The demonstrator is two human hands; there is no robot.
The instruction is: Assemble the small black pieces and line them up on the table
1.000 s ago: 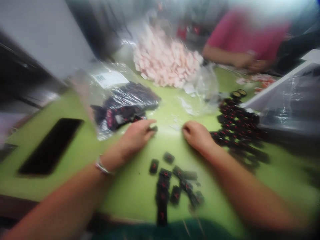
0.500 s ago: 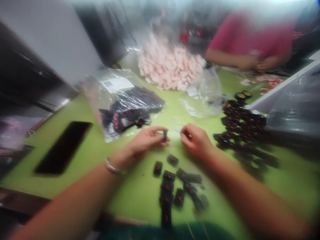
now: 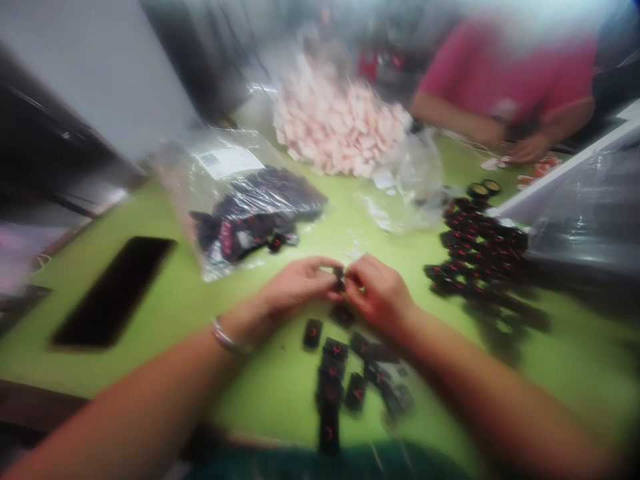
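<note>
Between thumb and fingers, my left hand (image 3: 305,283) pinches a small black block (image 3: 339,279). My right hand (image 3: 380,287) has its fingers closed right at that block's side; whatever the fingertips hold is hidden or too small to name. Below the hands lie several loose black blocks with red marks, one of them a single block (image 3: 313,333) on the left. Others form a column (image 3: 331,383) toward the table's front edge, with another block (image 3: 356,391) beside it.
A clear bag (image 3: 235,160) of dark parts lies at the back left, near a black phone-like slab (image 3: 115,290). Pale pink pieces (image 3: 345,130) are heaped behind. Black blocks (image 3: 475,247) pile up at right, by a plastic-covered box (image 3: 590,200). A person in pink (image 3: 510,80) works opposite.
My right hand has moved left and its fingertips now meet the black block in my left hand. The view has shifted slightly. The other person's hands have moved apart.
</note>
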